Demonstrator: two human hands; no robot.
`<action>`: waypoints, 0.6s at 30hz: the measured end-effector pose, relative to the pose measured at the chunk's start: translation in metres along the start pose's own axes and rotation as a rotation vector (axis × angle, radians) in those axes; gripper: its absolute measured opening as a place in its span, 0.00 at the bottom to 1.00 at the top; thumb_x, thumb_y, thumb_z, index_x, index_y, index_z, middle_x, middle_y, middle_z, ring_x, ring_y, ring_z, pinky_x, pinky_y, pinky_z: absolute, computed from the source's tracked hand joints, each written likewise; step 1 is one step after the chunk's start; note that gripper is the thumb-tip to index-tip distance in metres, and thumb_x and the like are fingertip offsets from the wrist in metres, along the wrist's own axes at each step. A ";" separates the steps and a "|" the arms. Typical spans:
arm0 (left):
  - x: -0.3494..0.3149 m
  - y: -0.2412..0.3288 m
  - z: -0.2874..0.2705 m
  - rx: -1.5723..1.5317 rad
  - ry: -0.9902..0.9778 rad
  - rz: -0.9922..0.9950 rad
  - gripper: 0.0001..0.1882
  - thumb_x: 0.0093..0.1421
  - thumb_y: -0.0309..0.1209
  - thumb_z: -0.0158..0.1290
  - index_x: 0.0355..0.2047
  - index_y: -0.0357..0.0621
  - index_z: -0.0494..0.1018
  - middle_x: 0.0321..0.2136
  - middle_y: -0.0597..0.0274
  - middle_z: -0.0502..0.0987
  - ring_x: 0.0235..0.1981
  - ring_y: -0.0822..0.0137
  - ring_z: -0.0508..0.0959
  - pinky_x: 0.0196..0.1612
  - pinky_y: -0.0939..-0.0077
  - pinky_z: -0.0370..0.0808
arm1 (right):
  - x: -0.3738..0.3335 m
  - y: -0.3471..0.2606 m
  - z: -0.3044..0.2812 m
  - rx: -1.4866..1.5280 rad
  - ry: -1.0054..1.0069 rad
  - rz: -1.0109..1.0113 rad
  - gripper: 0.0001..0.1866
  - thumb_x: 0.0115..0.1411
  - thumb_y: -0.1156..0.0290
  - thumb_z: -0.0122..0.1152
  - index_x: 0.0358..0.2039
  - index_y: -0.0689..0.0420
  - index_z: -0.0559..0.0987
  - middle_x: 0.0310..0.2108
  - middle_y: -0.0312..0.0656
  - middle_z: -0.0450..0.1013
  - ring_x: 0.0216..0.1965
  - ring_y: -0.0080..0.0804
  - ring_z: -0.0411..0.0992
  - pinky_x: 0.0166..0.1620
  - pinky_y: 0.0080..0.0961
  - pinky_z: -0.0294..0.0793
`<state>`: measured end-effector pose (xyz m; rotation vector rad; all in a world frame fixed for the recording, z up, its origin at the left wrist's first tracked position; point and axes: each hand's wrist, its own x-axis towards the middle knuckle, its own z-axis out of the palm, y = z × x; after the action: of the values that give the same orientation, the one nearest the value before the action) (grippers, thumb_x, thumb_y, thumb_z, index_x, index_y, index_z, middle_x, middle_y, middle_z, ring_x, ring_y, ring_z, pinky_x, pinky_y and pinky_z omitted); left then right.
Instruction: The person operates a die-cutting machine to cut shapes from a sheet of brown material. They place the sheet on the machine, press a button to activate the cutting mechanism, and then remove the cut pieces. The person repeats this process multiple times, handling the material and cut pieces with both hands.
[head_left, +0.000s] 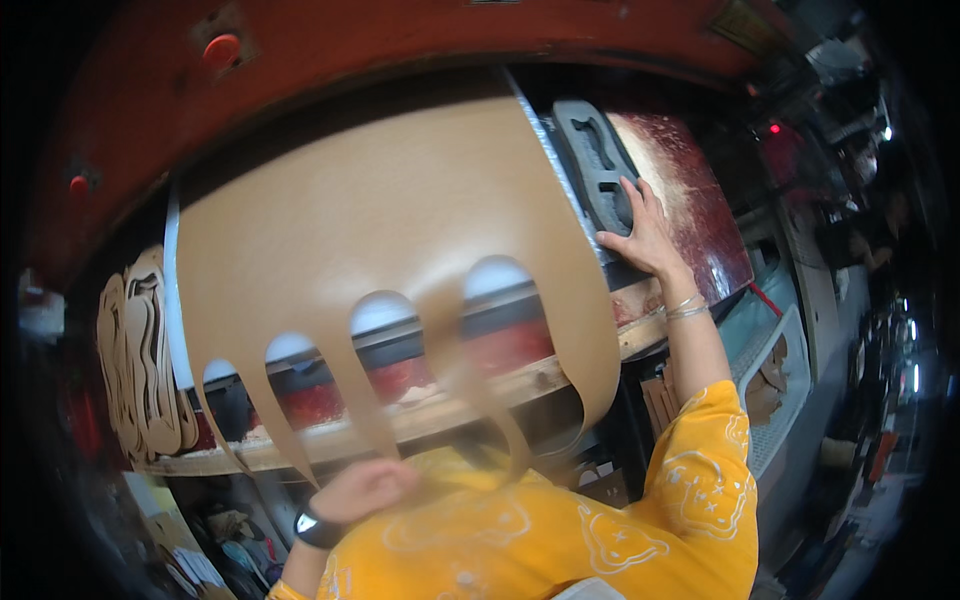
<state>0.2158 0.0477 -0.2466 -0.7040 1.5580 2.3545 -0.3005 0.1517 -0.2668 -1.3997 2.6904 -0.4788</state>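
Observation:
A broad tan sheet, which looks like leather or a synthetic like it (380,200), lies over the work surface, its near edge cut into long strips with rounded gaps between them. My left hand (370,488) is blurred, with fingers curled in, close to the hanging end of a strip; whether it holds the strip is hidden. At the sheet's right side lies a grey, elongated cutting die (590,150) with shaped openings. My right hand (642,235) grips its near end, thumb at the near left and fingers along the right edge.
Cut tan pieces (150,350) are stacked at the left end. A red machine beam (400,35) with red buttons spans the far side. A pale plastic crate (775,400) with tan pieces stands at right, below the worn red board (700,190). Another person is at far right.

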 end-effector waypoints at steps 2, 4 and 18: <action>0.026 -0.017 0.000 0.150 0.021 -0.026 0.19 0.64 0.35 0.50 0.52 0.38 0.68 0.40 0.64 0.76 0.38 0.76 0.74 0.41 0.82 0.70 | 0.017 -0.002 0.005 -0.063 -0.033 -0.035 0.48 0.41 0.55 0.66 0.64 0.48 0.58 0.64 0.55 0.50 0.65 0.52 0.50 0.64 0.42 0.52; 0.042 -0.033 0.008 0.559 0.091 0.110 0.24 0.62 0.36 0.51 0.57 0.42 0.65 0.48 0.53 0.74 0.48 0.58 0.74 0.49 0.69 0.71 | 0.027 -0.002 0.007 -0.049 -0.042 -0.070 0.46 0.40 0.58 0.64 0.63 0.48 0.60 0.64 0.55 0.51 0.65 0.51 0.51 0.64 0.42 0.53; -0.102 0.062 -0.152 0.949 1.000 0.529 0.11 0.53 0.26 0.55 0.38 0.40 0.78 0.39 0.54 0.78 0.43 0.55 0.75 0.50 0.67 0.70 | -0.027 -0.202 -0.043 1.032 -0.157 -0.051 0.45 0.43 0.58 0.63 0.61 0.64 0.62 0.50 0.49 0.69 0.47 0.30 0.71 0.49 0.25 0.71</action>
<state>0.3158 -0.1089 -0.1942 -1.3736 3.1989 1.0629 -0.1344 0.0760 -0.1663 -1.0796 1.7585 -1.4044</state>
